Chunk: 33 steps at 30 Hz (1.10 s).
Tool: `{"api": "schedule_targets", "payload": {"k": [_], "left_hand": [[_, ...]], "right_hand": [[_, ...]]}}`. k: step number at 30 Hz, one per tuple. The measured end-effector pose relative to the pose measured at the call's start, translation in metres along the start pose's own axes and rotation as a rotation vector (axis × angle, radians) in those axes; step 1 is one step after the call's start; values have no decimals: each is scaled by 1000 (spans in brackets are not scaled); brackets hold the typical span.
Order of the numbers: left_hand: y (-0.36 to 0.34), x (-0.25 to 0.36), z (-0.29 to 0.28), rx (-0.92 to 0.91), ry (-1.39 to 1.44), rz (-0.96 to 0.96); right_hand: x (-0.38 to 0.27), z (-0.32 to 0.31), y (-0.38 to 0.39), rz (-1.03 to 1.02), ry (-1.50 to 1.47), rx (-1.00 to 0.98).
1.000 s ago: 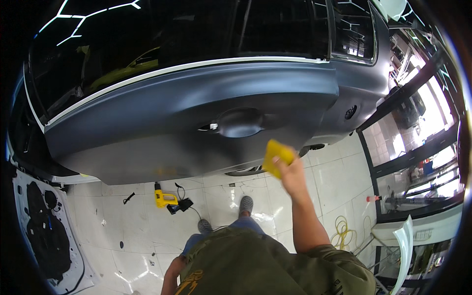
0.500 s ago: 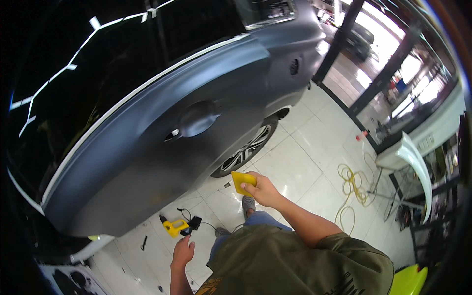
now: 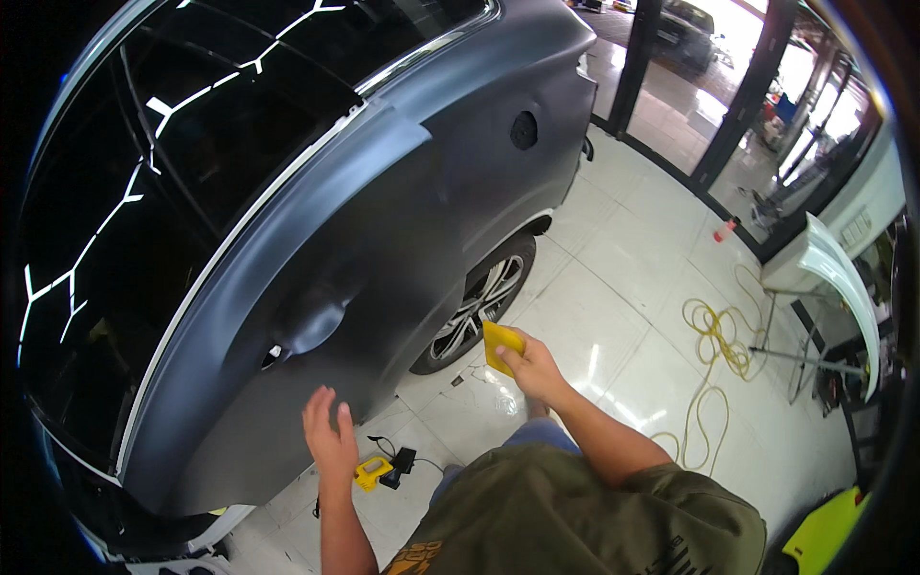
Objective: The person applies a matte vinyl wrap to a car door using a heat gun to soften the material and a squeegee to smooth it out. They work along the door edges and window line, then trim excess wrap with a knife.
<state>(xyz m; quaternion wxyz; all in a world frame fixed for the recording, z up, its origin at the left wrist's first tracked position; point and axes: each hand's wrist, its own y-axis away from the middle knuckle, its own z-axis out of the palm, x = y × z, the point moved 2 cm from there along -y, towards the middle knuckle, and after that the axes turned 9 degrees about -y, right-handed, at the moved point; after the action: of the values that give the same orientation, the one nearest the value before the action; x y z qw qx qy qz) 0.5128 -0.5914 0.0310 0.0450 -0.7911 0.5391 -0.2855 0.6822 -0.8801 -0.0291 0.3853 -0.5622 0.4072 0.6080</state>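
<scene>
My right hand [image 3: 539, 369] grips a flat yellow squeegee card [image 3: 497, 343], thumb across its face, held in the air near the rear wheel [image 3: 489, 297]. My left hand [image 3: 331, 436] is raised in front of the lower door with its fingers stretched and nothing in them. I cannot tell whether it touches the surface. The car door [image 3: 383, 240] wears a matte dark grey-blue film whose stepped edge ends near the rear of the window line. Around the door-handle recess [image 3: 314, 328] the film dips, and a small bright piece shows beside it.
A yellow heat gun [image 3: 372, 472] with a black cable lies on the tiled floor below the door. To the right are a coiled yellow hose [image 3: 714, 335], a white curved panel [image 3: 843, 287] on a stand, a pink bottle [image 3: 725, 229] and glass doors [image 3: 709, 105].
My left hand has risen from low beside the heat gun toward the door. The squeegee stays in my right hand. My view has shifted, so the car sits further left.
</scene>
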Motion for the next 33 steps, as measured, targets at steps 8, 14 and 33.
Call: {"api": "schedule_targets", "payload": {"k": [8, 14, 33], "left_hand": [[-212, 175, 45, 319, -413, 289], [-273, 210, 69, 426, -578, 207], [-315, 209, 56, 495, -217, 225]], "right_hand": [[6, -106, -83, 59, -92, -154], [42, -200, -118, 322, -259, -32], [8, -159, -179, 255, -53, -347]]}}
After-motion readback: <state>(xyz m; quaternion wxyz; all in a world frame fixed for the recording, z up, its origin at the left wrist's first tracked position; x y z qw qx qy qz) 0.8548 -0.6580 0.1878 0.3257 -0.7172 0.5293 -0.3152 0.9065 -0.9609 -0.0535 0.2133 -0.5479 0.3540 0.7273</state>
